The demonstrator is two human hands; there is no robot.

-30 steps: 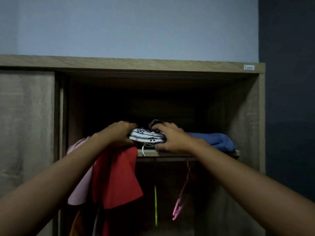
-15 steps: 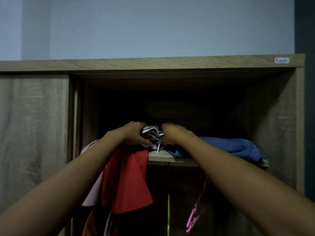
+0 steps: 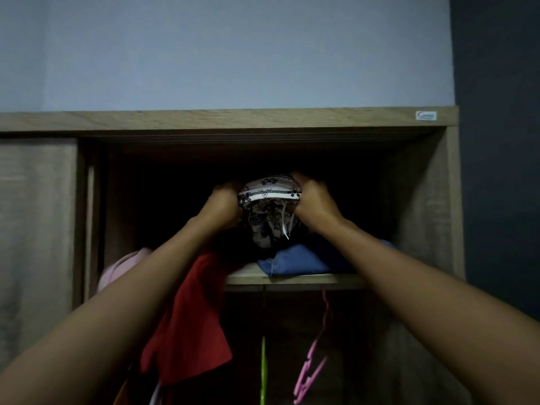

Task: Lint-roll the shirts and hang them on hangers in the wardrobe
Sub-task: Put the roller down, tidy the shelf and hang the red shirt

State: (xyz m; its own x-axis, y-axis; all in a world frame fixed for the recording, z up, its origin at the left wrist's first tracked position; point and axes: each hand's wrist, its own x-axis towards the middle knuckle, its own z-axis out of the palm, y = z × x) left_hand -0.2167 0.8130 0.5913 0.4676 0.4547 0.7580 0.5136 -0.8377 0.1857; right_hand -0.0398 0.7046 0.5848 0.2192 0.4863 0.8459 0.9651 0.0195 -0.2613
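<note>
Both my hands are raised into the open wooden wardrobe [image 3: 425,217], holding a folded white garment with black print [image 3: 268,206] above the upper shelf [image 3: 292,278]. My left hand [image 3: 223,204] grips its left side and my right hand [image 3: 314,200] grips its right side. Part of the garment and a white strip hang down between my hands. Under it a folded blue garment [image 3: 295,261] lies on the shelf. A red shirt [image 3: 190,325] and a pink garment [image 3: 122,267] hang at the left below the shelf.
A pink hanger [image 3: 314,366] and a yellow-green hanger [image 3: 263,372] hang in the dark space under the shelf. A closed wardrobe door [image 3: 35,229] stands at the left. A dark wall [image 3: 499,141] borders the wardrobe on the right.
My hands have lifted the printed garment off the shelf and above the blue garment; it now droops between them. The camera has shifted.
</note>
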